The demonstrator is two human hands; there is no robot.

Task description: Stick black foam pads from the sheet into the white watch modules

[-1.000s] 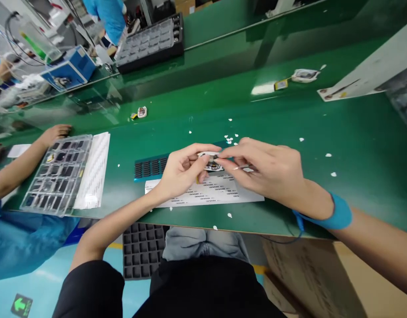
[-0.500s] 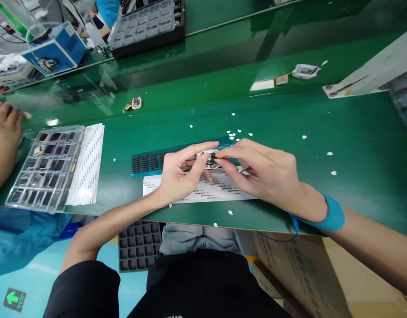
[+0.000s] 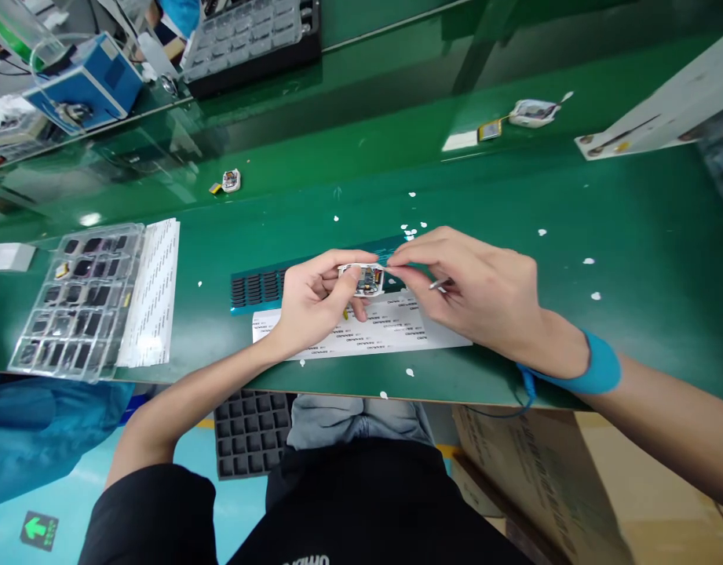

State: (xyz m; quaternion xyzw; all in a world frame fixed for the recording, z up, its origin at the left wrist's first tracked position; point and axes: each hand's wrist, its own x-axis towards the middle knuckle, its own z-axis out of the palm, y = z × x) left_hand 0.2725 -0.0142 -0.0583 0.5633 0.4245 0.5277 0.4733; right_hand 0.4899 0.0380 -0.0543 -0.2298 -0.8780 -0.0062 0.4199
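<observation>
Near the near edge of the green surface (image 3: 337,377), the left hand (image 3: 310,304) pinches the white casing (image 3: 370,280), open side up, apparently to steady it for the right hand (image 3: 484,289), whose thumb and forefinger press together beside it, any part between indiscernible, a slim tool (image 3: 440,283) tucked in its curled fingers.

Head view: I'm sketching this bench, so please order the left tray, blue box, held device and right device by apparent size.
1. Left tray
2. Blue box
3. Held device and right device: too alike to rank; the right one also lies farther from the camera.
</observation>
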